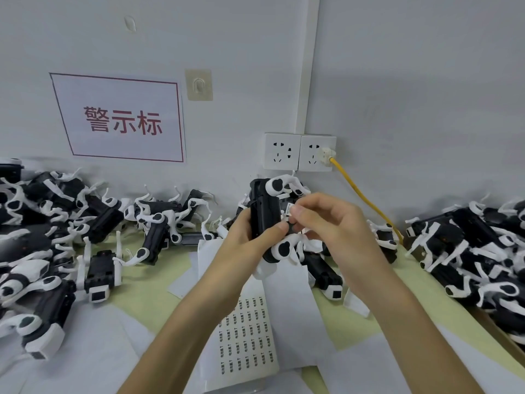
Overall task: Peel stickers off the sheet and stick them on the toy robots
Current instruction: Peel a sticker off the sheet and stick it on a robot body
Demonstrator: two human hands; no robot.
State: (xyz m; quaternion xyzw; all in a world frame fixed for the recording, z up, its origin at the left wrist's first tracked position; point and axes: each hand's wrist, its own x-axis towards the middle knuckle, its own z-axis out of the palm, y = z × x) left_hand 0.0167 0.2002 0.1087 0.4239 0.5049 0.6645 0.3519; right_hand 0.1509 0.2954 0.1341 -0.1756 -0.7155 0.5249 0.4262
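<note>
Toy robot [264,211], black body and white legs, is being held upright above the tabletop [147,280], in front of the wall sockets [298,152]. The left hand [241,240] is gripping its body, thumb pressing across the front. The right hand [326,223] is pinching a small white sticker [290,208] between thumb and forefinger, right against the robot's side. The sticker sheet [244,336] is lying flat on the tabletop beneath the forearms, rows of labels showing. A left heap [42,237] and a right heap [468,251] of the same robots are flanking the scene, and a yellow cable [360,194] is running down from the right-hand socket.
</note>
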